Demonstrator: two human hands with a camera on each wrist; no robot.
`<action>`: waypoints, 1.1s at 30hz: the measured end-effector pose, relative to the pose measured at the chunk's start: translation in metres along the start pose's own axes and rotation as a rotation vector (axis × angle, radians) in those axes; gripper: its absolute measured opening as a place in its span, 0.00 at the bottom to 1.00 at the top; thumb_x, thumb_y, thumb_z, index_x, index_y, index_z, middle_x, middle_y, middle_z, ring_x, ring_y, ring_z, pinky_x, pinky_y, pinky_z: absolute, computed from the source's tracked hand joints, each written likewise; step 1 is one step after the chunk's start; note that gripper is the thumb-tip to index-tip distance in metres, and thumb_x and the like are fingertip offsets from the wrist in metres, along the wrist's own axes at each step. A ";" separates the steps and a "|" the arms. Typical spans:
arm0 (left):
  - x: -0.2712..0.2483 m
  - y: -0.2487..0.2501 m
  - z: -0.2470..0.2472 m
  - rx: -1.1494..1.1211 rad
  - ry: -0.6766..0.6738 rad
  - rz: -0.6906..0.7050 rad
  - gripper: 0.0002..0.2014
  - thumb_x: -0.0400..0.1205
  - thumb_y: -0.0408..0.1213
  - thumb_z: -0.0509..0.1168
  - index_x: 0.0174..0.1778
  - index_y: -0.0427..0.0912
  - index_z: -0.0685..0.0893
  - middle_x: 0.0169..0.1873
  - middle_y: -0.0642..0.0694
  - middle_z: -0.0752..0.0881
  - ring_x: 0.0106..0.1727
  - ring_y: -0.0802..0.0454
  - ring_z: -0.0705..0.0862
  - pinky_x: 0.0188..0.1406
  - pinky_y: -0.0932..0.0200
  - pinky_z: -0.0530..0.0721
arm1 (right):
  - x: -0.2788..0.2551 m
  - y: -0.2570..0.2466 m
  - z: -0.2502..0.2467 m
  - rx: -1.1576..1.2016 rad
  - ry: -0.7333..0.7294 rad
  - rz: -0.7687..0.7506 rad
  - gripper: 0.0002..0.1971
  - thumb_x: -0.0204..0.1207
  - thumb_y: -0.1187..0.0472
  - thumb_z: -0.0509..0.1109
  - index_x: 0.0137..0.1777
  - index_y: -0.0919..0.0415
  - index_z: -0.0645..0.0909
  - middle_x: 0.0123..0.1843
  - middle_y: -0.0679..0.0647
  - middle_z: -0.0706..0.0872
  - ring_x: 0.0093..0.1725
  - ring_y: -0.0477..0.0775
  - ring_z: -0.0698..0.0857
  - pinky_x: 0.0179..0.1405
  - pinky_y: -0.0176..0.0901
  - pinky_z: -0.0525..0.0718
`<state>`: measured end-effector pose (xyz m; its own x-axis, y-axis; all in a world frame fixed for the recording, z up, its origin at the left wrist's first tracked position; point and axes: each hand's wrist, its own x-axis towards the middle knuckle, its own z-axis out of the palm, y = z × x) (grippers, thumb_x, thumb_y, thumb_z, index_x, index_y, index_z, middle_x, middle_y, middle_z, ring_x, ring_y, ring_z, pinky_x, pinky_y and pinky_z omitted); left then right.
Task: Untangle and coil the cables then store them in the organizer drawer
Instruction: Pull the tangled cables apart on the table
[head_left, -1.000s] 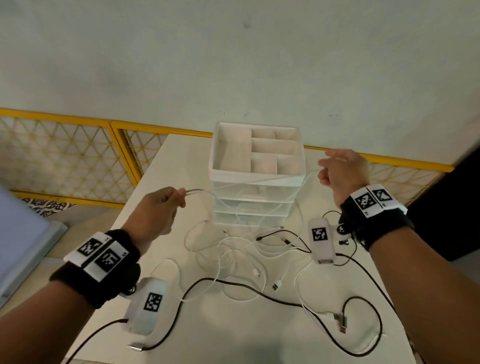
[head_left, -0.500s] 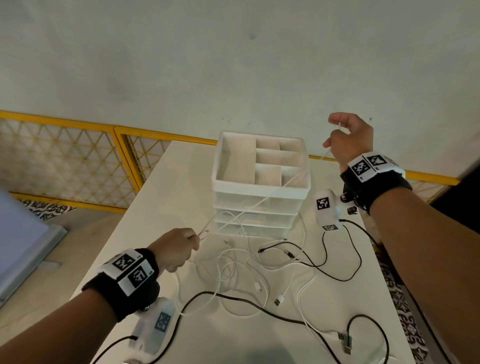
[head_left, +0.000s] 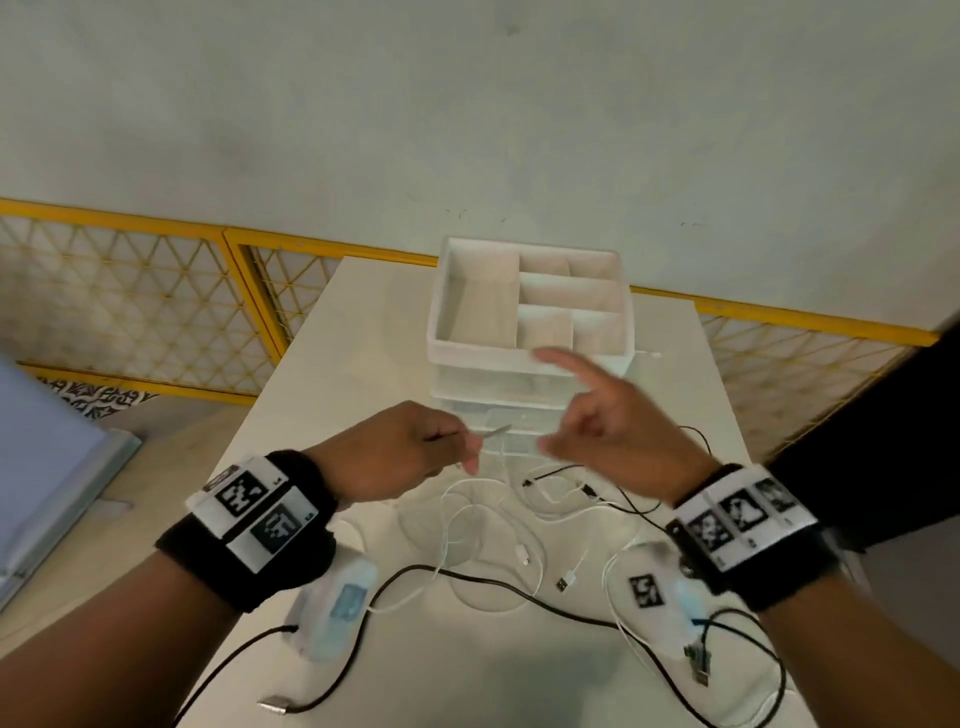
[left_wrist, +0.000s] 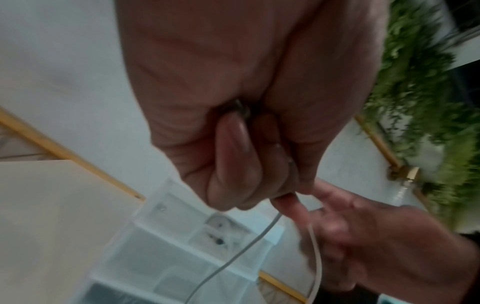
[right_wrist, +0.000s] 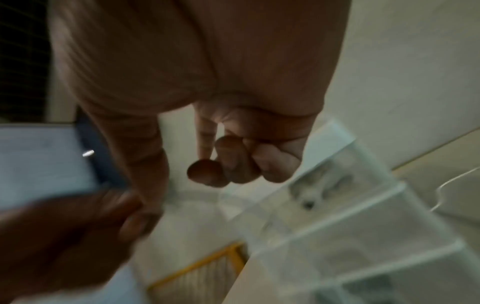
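Note:
A white drawer organizer (head_left: 530, 355) with an open divided top tray stands at the back of the white table (head_left: 467, 675). In front of it lie tangled white cables (head_left: 467, 519) and a black cable (head_left: 493, 584). My left hand (head_left: 470, 447) pinches the end of a white cable (left_wrist: 233, 257) just in front of the organizer. My right hand (head_left: 571, 410) is close beside it, index and thumb stretched out, the other fingers curled. In the left wrist view a white strand (left_wrist: 315, 251) hangs from the right hand (left_wrist: 350, 236). The right wrist view is blurred and shows no cable.
A yellow mesh fence (head_left: 130, 312) runs behind the table below a white wall. A pale blue-grey surface (head_left: 41, 467) lies off the table's left edge. White camera units (head_left: 337, 608) (head_left: 654, 608) hang under both wrists. A black cable's USB plug (head_left: 275, 705) lies near the front edge.
My right hand has dropped from high above the organizer's right side down to the left hand. My left hand has risen slightly toward the organizer, still pinching the white cable.

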<state>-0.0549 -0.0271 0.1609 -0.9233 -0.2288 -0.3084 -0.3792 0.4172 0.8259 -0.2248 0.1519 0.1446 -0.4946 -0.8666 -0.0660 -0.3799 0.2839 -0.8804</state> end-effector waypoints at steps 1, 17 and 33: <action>0.001 0.010 0.005 0.028 -0.004 0.052 0.18 0.87 0.48 0.61 0.39 0.40 0.88 0.14 0.57 0.68 0.18 0.60 0.64 0.21 0.67 0.65 | -0.003 -0.008 0.019 -0.041 -0.128 -0.040 0.25 0.72 0.62 0.81 0.66 0.44 0.81 0.26 0.44 0.83 0.23 0.40 0.75 0.30 0.31 0.75; -0.006 -0.077 0.031 0.192 0.026 -0.202 0.13 0.88 0.39 0.58 0.41 0.44 0.85 0.26 0.49 0.82 0.23 0.59 0.75 0.26 0.68 0.73 | 0.042 0.038 -0.061 -0.406 0.767 0.244 0.04 0.73 0.63 0.73 0.40 0.53 0.81 0.41 0.49 0.87 0.43 0.54 0.84 0.45 0.41 0.80; -0.005 -0.083 0.029 -0.361 0.501 -0.318 0.17 0.84 0.44 0.67 0.35 0.40 0.71 0.26 0.46 0.67 0.26 0.50 0.62 0.22 0.59 0.63 | -0.061 0.127 0.082 -0.256 0.576 0.324 0.28 0.72 0.74 0.69 0.65 0.54 0.62 0.50 0.52 0.84 0.44 0.60 0.87 0.47 0.46 0.82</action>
<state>-0.0202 -0.0348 0.0799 -0.5988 -0.7061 -0.3781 -0.5026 -0.0362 0.8637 -0.1785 0.2074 -0.0021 -0.9218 -0.3873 0.0148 -0.2803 0.6398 -0.7157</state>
